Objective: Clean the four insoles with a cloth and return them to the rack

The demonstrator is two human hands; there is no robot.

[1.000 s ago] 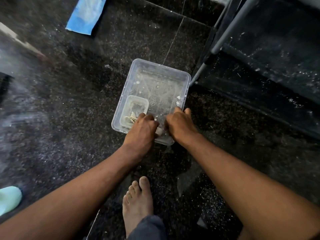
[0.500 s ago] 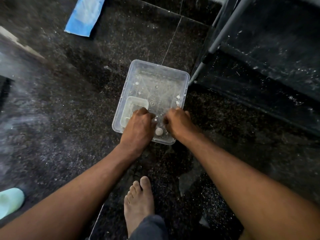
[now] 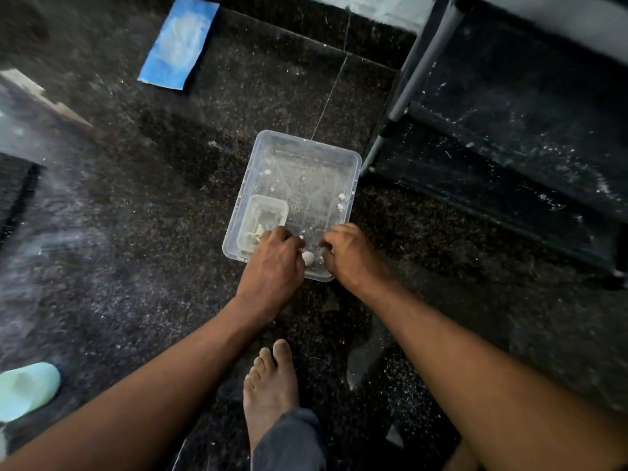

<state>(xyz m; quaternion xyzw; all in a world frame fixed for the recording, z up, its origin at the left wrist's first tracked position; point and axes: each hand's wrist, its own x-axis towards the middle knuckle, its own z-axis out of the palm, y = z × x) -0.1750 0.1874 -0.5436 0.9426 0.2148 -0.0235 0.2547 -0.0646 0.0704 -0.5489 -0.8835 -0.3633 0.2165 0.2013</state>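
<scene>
A clear plastic tub (image 3: 307, 171) sits on the dark speckled floor (image 3: 136, 232) at the centre of the frame, its far right corner just beside the grey leg of a rack (image 3: 418, 79) that fills the upper right; the rack's dark lower shelf (image 3: 509, 137) carries white specks and dust. Inside the tub, at its near left corner, sits a smaller clear container (image 3: 263, 215) holding some pale scraps; small white fragments lie scattered across the tub's bottom. The left hand (image 3: 272, 263) reaches over the tub's near edge, fingers curled down into it, knuckles up; what the fingers hold, if anything, is hidden beneath the hand and cannot be told. The right hand (image 3: 350, 256) reaches over the near right corner of the tub, fingers likewise curled inward; its grip cannot be told either. Between the two hands, just beside the left one, a small pale rounded lump (image 3: 308, 258) shows in the tub; whether either hand touches it is unclear. A blue cloth (image 3: 178, 42) lies flat on the floor at the upper left of the frame, well apart from the tub and both hands. A pale green object (image 3: 27, 390), possibly an insole or slipper, lies at the lower left edge, partly cut off. A bare foot (image 3: 270, 385) stands on the floor at bottom centre, below the hands, with a grey trouser hem (image 3: 289, 443) over it.
</scene>
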